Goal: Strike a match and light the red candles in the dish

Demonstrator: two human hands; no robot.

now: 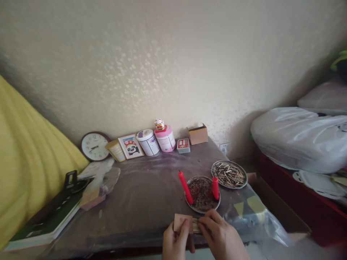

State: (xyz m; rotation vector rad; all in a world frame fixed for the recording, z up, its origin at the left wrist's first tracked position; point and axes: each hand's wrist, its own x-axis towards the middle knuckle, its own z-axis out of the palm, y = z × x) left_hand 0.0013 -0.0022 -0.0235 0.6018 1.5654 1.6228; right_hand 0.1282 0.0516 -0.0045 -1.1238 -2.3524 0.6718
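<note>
The left hand holds a small brown matchbox at the near edge of the desk. Its thumb lies on top of the box and its other fingers sit under it, so this grip is closed on the box. The tray of the box sticks out to the right, and thin matches show in it. The right hand rests its fingertips on those matches. I cannot tell if it has pinched one yet or is only touching them.

The matchbox looks very light and made of thin card. It would likely squash if squeezed hard, so a soft hold on its flat top and bottom seems best. The matches look thin and stiff, and they would probably snap if bent. One would be best taken by the plain wooden part, not the tip, with just two fingertips.

Just past the hands sits a round plate with two red candles, one leaning to the left. Another plate just beside it, further back, is full of loose sticks. At the back of the desk, by the wall, stand a clock, a panda picture, two tubs and a small open box.
</note>
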